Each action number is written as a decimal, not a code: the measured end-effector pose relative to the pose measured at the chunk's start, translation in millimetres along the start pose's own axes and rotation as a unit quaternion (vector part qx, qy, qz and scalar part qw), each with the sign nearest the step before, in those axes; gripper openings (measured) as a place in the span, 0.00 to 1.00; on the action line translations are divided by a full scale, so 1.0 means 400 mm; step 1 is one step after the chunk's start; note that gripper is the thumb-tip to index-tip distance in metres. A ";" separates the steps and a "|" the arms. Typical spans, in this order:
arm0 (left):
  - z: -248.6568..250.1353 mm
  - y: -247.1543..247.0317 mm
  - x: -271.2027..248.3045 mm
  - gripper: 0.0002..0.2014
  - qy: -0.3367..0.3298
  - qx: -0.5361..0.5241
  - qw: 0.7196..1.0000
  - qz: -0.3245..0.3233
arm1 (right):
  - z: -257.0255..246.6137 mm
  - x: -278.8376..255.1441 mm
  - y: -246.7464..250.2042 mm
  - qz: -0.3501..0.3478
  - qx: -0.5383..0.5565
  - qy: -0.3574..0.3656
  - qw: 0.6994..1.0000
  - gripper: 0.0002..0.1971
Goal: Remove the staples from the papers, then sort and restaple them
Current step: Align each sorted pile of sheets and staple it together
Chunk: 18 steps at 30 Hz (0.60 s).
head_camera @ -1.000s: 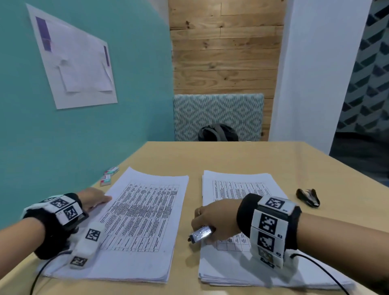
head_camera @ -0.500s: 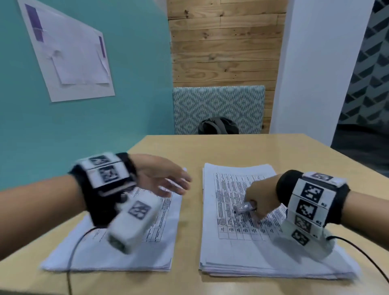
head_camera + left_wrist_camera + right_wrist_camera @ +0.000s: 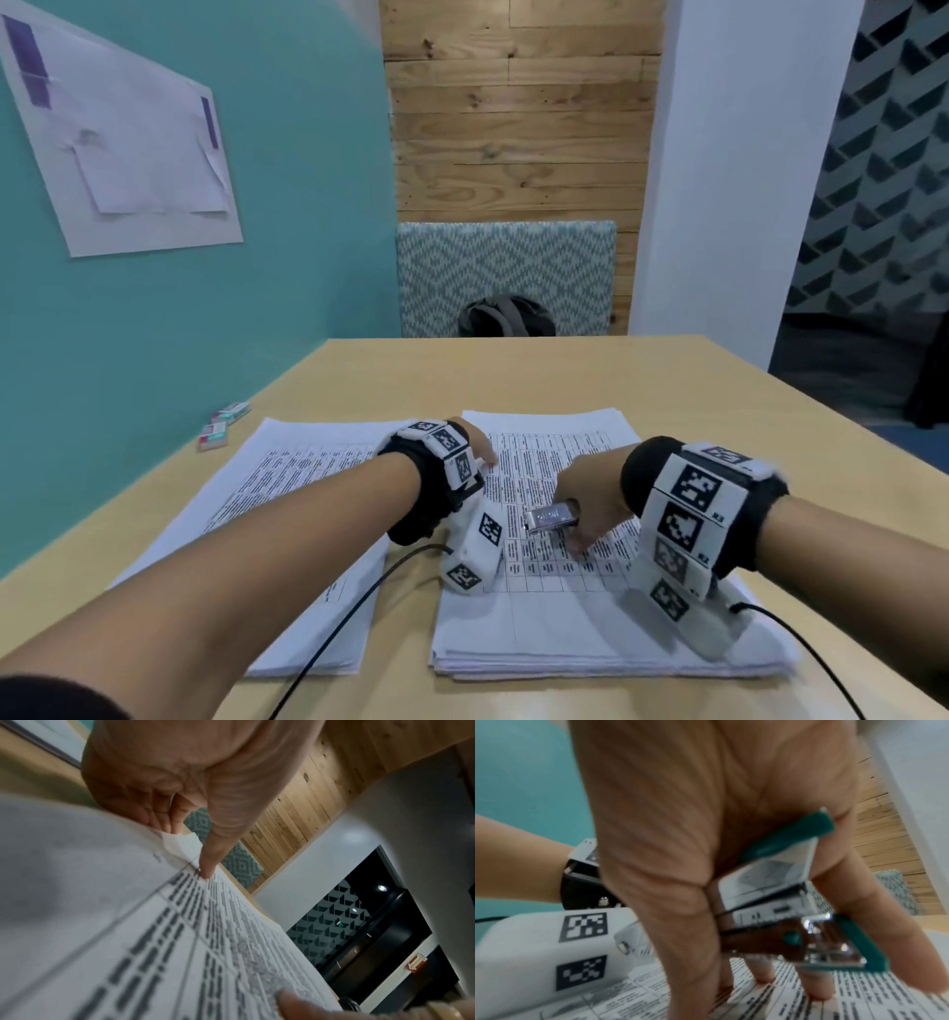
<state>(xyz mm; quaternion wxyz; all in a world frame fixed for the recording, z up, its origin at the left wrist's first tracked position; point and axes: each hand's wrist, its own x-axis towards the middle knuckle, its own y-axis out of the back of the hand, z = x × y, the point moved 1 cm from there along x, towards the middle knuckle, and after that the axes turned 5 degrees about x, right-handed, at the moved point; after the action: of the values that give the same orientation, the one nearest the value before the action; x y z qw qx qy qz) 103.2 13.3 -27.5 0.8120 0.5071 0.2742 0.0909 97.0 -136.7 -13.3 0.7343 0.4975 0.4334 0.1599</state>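
Note:
Two stacks of printed table sheets lie side by side, the left stack (image 3: 287, 514) and the right stack (image 3: 565, 622). My left hand (image 3: 475, 444) has crossed over to the right stack's far left corner. In the left wrist view its thumb (image 3: 208, 860) presses on the top sheet while the fingers (image 3: 156, 815) lift the curled paper corner (image 3: 183, 843). My right hand (image 3: 585, 509) grips a teal and silver stapler (image 3: 782, 902) against the palm. Its fingertips (image 3: 813, 990) rest on the middle of the right stack. The stapler's silver end (image 3: 547, 518) points left.
Small staple boxes (image 3: 226, 424) lie by the teal wall at the table's left edge. A backpack (image 3: 506, 316) sits on the patterned chair (image 3: 506, 267) beyond the far edge. Cables (image 3: 349, 611) trail from both wrist units across the papers.
My left hand has left the left stack and crossed right to the far left corner of the right stack. My right hand, still holding the stapler, has moved farther up the right stack.

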 end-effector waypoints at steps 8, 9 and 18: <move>-0.001 0.002 0.035 0.11 0.006 -0.033 0.999 0.012 | -0.004 -0.005 -0.007 0.018 0.022 -0.003 1.000 0.19; -0.001 0.004 0.034 0.14 0.001 -0.031 0.999 0.019 | -0.003 -0.004 -0.007 0.017 0.026 -0.005 0.999 0.19; -0.081 -0.033 0.116 0.19 0.034 -0.262 0.960 -0.096 | 0.006 -0.001 -0.006 0.011 0.017 -0.006 1.000 0.13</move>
<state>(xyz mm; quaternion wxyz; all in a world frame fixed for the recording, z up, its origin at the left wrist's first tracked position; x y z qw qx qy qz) 122.8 52.0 -66.3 0.9115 0.2450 0.3155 0.0982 98.2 -139.5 -15.0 0.7268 0.5152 0.4261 0.1573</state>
